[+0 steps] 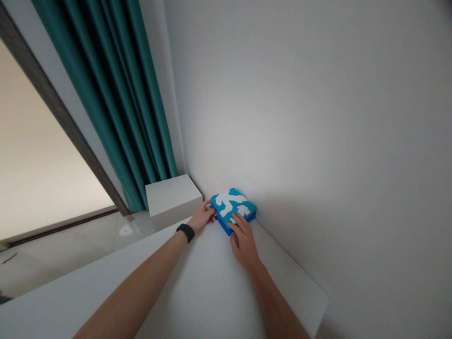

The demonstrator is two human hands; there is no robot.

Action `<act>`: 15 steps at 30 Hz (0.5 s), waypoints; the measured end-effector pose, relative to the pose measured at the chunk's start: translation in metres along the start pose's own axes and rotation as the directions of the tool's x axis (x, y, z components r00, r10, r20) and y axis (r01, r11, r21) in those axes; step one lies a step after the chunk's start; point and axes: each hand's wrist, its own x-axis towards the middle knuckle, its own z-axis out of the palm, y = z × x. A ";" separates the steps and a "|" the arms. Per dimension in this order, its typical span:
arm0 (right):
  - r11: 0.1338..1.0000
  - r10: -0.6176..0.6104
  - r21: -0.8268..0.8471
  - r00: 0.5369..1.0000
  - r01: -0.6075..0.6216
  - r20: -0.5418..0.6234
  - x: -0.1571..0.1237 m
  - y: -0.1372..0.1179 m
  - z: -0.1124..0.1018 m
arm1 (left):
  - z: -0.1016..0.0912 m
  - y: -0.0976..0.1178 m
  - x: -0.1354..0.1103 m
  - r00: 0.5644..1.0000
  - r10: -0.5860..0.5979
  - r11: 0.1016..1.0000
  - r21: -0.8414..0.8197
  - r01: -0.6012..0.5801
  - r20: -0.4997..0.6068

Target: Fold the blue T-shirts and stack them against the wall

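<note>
A folded blue cloth with white patches [233, 207] lies in layers on a white surface [116, 268], close to the corner of the wall. My left hand [202, 216], with a black wristband [185, 232] on its wrist, grips the cloth's left edge. My right hand [242, 240] is on the near corner of the cloth, its fingers spread over the top and its thumb by the lower edge. The two hands are apart, with the cloth between them. Part of the cloth's underside is hidden.
A white box [173, 195] stands left of the cloth, against the wall. A teal curtain [113, 94] hangs behind it. A pale wall [318, 141] rises beyond the white surface, and a tiled floor [70, 254] lies below its left edge.
</note>
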 end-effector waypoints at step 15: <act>1.000 -0.005 -0.002 1.000 0.005 0.012 0.000 -0.001 -0.003 | 0.014 -0.005 0.005 0.995 -0.036 0.999 -0.022 0.034 -0.093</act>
